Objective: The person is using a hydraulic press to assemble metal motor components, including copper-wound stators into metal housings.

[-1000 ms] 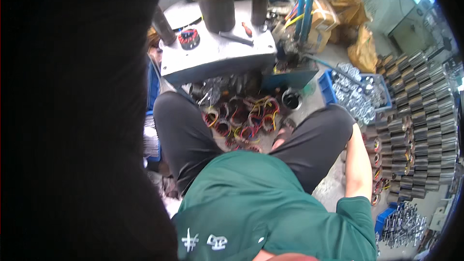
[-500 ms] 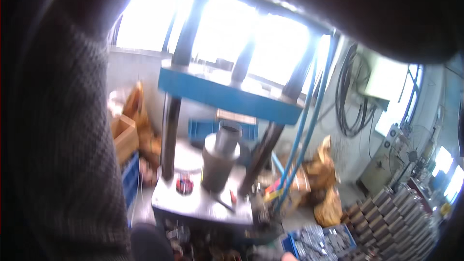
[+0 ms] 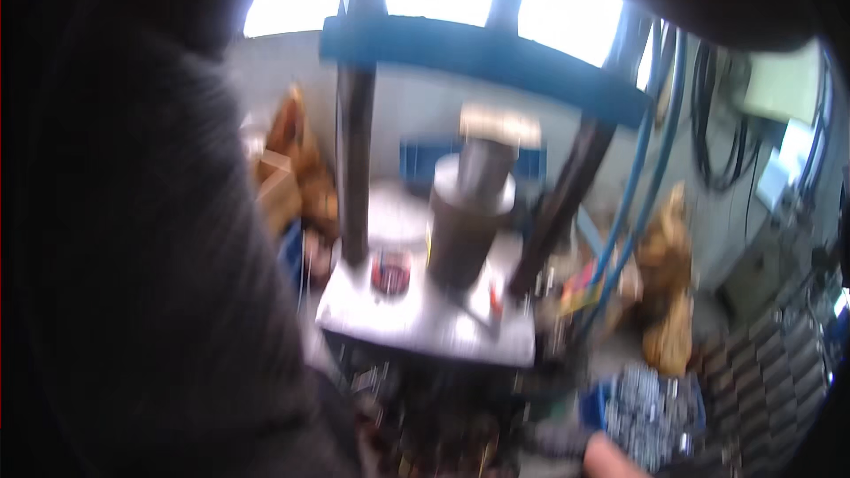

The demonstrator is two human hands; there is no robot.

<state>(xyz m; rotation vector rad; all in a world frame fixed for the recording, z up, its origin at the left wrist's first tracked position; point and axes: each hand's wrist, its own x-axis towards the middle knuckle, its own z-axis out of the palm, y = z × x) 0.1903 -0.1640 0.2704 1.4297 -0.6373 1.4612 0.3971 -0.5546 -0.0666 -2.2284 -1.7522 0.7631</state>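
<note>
Workshop — blue-framed press (image 3: 460,239), parts bins (image 3: 651,407)

Blurred matt grey metal press cylinder (image 3: 469,230), dull steel base plate (image 3: 434,323), blue painted crossbeam (image 3: 478,62), glossy blue hoses (image 3: 651,177)

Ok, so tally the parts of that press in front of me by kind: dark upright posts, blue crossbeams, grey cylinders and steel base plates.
dark upright posts: 2
blue crossbeam: 1
grey cylinder: 1
steel base plate: 1
Total: 5

View swung up — press (image 3: 469,212) nearer, lap gone, picture blurred.
</note>
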